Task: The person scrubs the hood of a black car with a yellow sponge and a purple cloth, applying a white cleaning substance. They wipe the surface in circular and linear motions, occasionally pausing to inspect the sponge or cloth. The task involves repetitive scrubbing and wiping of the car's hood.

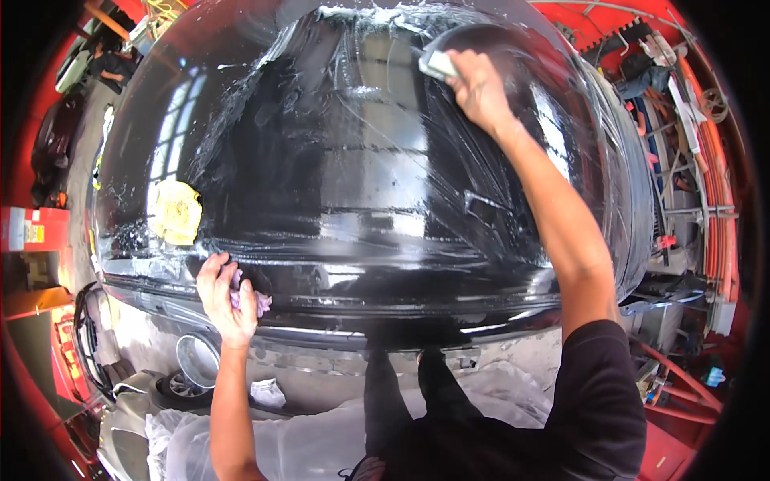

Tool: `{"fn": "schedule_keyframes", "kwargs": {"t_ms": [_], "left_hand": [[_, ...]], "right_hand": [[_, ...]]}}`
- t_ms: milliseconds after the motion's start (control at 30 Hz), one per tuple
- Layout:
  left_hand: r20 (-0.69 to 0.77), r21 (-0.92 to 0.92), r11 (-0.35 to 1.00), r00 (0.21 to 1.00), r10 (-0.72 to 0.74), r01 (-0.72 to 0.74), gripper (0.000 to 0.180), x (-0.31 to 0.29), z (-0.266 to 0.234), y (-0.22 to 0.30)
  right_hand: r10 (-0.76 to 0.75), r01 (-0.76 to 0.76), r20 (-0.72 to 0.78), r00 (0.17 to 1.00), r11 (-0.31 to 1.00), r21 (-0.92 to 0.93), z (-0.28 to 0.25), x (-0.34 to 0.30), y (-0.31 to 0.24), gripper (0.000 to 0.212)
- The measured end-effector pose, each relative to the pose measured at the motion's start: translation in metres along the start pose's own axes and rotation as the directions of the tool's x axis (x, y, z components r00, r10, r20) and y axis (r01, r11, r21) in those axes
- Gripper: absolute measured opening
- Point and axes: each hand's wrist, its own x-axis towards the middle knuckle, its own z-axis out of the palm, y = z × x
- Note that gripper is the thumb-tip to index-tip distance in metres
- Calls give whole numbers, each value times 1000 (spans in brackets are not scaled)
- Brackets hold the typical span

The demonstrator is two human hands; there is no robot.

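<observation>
A glossy black car panel (265,176) fills the middle of the head view, smeared with whitish streaks. My right hand (479,86) reaches to its far right part, closed round a pale flat block (438,64) that rests against the surface. At the near left edge, my left hand (224,301) is curled round a crumpled lilac cloth-like piece (245,295), partly hidden by the fingers. Just beyond that hand, a wrinkled yellow cloth (177,212) lies on the panel. Thick white residue gathers along the far edge.
Below the near edge, a metal bucket (198,361) stands by a wheel (183,386) and a white crumpled sheet (267,393). Clear plastic film (297,449) spreads behind my legs. Red and metal racking (710,200) lines the right; another person (112,66) is at far left.
</observation>
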Motion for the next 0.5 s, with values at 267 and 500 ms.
{"fn": "schedule_keyframes", "kwargs": {"t_ms": [267, 500], "left_hand": [[-32, 21, 994, 994, -102, 103, 30, -2, 2, 10], [-107, -16, 957, 951, -290, 290, 29, -2, 17, 37]], "right_hand": [[-130, 83, 213, 968, 973, 216, -108, -140, -134, 56], [-210, 21, 341, 916, 876, 482, -159, -164, -123, 52]]}}
